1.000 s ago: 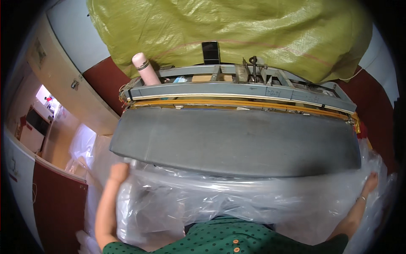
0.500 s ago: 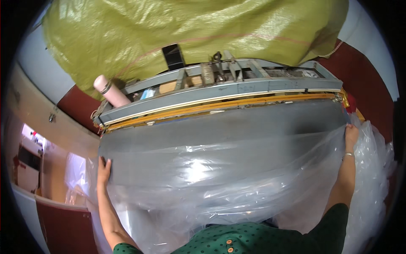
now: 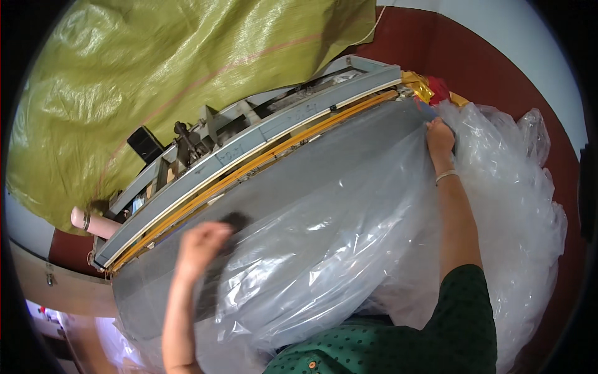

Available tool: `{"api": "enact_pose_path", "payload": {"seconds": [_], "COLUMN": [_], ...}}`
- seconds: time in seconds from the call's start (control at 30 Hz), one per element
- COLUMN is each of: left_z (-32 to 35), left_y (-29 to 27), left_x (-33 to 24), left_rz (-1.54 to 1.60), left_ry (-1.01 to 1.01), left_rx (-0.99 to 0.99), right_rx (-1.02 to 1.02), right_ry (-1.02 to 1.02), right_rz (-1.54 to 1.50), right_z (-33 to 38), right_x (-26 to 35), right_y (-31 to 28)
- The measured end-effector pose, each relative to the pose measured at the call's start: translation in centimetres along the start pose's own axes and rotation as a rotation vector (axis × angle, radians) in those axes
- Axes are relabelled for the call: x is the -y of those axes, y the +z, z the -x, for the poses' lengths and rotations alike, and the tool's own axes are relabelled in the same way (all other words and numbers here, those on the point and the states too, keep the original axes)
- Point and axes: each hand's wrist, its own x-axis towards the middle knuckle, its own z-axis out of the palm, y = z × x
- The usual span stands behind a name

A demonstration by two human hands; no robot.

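A wide sheet of clear plastic film (image 3: 324, 249) lies rumpled over a dark grey flat surface (image 3: 311, 162) in front of me. My right hand (image 3: 440, 138) is closed on the film's edge near the surface's far right corner, and the film draws into folds below it. A small blue strip shows beside its fingers. Above the left part of the surface, my left hand (image 3: 202, 246) is raised with its fingers curled in, a little blurred. Nothing shows in it, and its shadow falls on the surface beside it.
A grey metal frame (image 3: 274, 128) with tools in its trough and orange strips (image 3: 261, 163) borders the far side. A pink bottle (image 3: 93, 222) and a black phone (image 3: 145, 145) are by it. Behind hangs a yellow-green woven sheet (image 3: 187, 56). Bunched clear plastic (image 3: 504, 199) piles at right.
My left hand has lifted off the left edge, moved right and curled its fingers. My right hand keeps hold of the film near the corner. The view has turned toward the right.
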Motion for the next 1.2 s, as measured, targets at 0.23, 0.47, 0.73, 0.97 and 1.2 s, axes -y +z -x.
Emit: {"api": "enact_pose_path", "payload": {"seconds": [0.23,0.47,0.73,0.97,1.2], "left_z": [-3.4,4.0,18.0,24.4,19.3], "left_y": [19.0,11.7,-6.0,-14.2,-4.7], "left_x": [-9.9,-9.4,0.8,5.9,11.1], "left_rz": [0.181,0.523,-0.349,-0.990,-0.675], "left_ry": [0.340,-0.056,-0.037,-0.017,0.062], "left_rx": [0.501,0.882,0.348,-0.966,-0.250], "right_rx": [-0.038,-0.008,0.085,0.048,0.097], "right_ry": [-0.029,-0.047,-0.052,-0.089,-0.039], "right_rz": [-0.061,-0.029,-0.021,0.011,0.032], "right_z": [0.1,-0.1,-0.2,-1.8,-2.3], "right_x": [0.3,0.4,-0.4,-2.1,-2.4], "right_y": [-0.2,0.4,0.0,2.7,3.4]}}
